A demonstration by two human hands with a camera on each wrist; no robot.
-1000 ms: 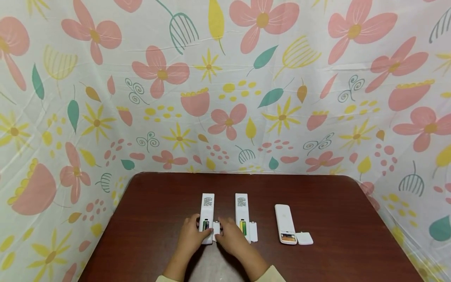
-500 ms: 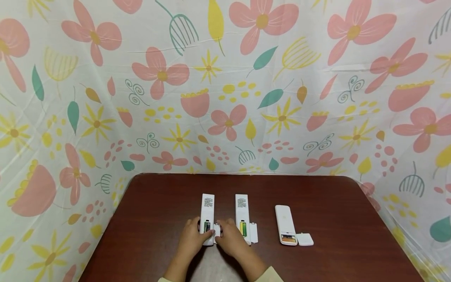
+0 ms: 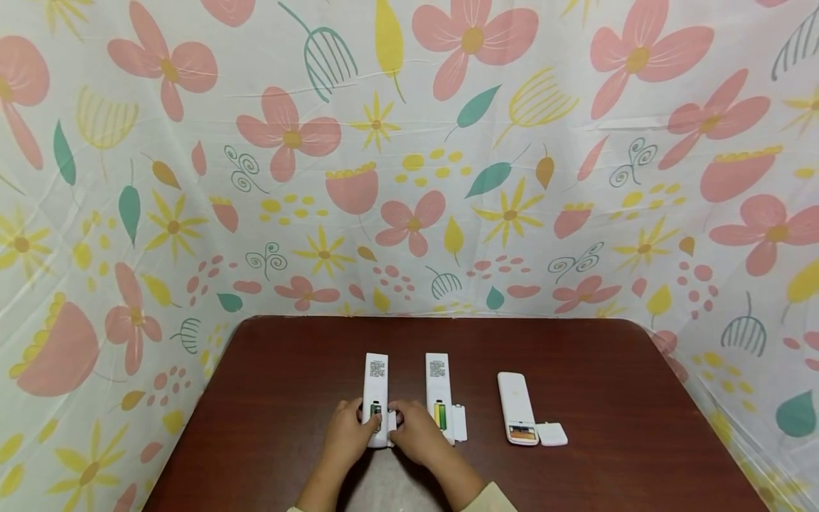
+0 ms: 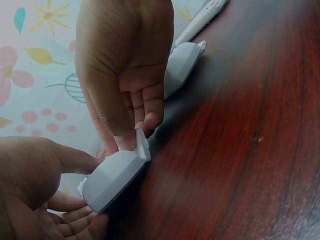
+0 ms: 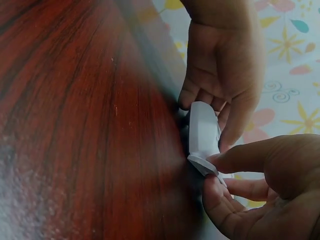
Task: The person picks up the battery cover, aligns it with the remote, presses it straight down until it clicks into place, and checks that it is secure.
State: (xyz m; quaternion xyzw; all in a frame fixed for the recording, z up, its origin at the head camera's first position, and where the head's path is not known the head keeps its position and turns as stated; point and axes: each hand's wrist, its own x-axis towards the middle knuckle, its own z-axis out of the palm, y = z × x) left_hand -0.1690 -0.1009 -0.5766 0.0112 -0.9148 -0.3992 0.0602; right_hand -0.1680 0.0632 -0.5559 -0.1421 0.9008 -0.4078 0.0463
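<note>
On the glossy red-brown wood-grain tabletop (image 3: 288,398), leftmost of three: slim white plastic remote (image 3: 376,384), battery bay (image 3: 375,409) exposed, left hand (image 3: 344,429) gripping its sides. Right hand (image 3: 419,431) has a thin flat battery cover (image 5: 203,164) pinched between thumb and fingers, tilted at the remote's edge.

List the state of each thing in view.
Leftmost long white plastic remote: battery compartment open and loaded, gripped by the left hand.
Leftmost remote's flat white cover: off, tilted, pinched by the right hand.
Middle long white plastic remote: compartment open and loaded.
Middle remote's flat white cover: off, lying beside it.
Rightmost round-cornered white remote: compartment open and loaded.
Rightmost remote's squarish white cover: off, lying beside it.
</note>
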